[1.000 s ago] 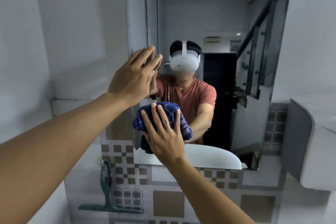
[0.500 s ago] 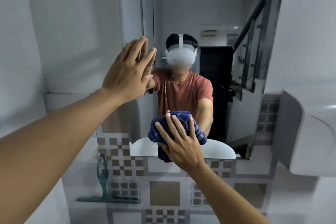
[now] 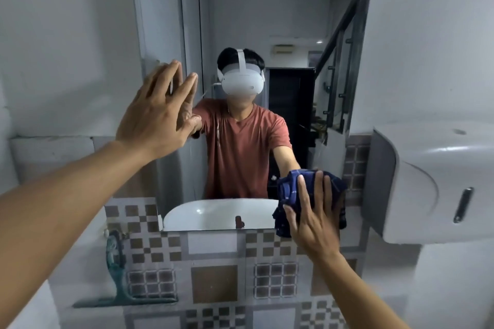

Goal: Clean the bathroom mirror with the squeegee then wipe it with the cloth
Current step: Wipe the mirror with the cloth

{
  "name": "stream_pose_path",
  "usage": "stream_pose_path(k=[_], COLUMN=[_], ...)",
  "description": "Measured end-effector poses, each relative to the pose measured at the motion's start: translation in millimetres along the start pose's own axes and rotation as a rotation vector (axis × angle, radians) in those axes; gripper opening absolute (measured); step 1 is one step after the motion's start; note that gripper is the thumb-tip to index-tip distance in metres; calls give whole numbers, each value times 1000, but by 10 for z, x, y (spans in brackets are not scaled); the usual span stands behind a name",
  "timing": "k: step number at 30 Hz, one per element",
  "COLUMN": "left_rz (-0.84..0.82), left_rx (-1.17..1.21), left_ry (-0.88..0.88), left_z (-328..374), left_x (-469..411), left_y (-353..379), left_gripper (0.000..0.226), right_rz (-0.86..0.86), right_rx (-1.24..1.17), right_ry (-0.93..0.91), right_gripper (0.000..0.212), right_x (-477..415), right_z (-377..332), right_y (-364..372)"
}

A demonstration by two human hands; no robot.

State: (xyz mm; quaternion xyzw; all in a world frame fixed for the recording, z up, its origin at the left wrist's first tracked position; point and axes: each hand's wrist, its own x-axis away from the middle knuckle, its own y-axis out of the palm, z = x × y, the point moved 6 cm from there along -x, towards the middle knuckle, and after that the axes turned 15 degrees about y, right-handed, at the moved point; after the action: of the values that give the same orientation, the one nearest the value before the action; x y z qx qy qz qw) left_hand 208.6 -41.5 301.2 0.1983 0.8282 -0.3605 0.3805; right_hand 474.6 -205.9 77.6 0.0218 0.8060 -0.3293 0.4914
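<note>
The mirror (image 3: 280, 21) hangs on the wall ahead, showing my reflection. My right hand (image 3: 314, 218) presses a dark blue checked cloth (image 3: 287, 192) flat against the mirror's lower right corner, fingers spread over it. Fingers apart and holding nothing, my left hand (image 3: 157, 117) rests flat against the mirror's left edge. The teal squeegee (image 3: 117, 283) stands on its blade against the tiled wall at the lower left, away from both hands.
A white paper dispenser (image 3: 438, 181) juts from the wall close to the right of the cloth. Brown and grey patterned tiles (image 3: 213, 275) cover the wall below the mirror. The white basin shows only as a reflection.
My right hand has slid the cloth down and to the right along the mirror's lower part, from the middle to the lower right corner. My left hand has stayed on the left edge.
</note>
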Motion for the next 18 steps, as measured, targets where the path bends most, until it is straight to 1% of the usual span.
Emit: stream_pose_path(k=[3,5,10,14,16,18], left_rz=[2,5,15,23,28,31], left_rx=[-17,-34,-55,-64,-70,-74], left_ry=[23,41,53,62,71,73], left_z=[-22,-35,-49,-85,-89,-87], left_x=[2,-4,-10,3,9,13], left_y=[-23,-23,22,13,8,1], left_gripper=[84,83,82,82,81,79], right_rz=[-49,-55,-27,38,31,11], right_rx=[17,24,129,121,124,129], right_ry=[-4,-48,-366,-527,-605,-646], right_gripper=[68,67,64,55,54,55], right_x=[302,435,472,418,455,486], right_z=[126,128,-230,-678,-900,-1096], right_y=[173,233,284,295,320,349])
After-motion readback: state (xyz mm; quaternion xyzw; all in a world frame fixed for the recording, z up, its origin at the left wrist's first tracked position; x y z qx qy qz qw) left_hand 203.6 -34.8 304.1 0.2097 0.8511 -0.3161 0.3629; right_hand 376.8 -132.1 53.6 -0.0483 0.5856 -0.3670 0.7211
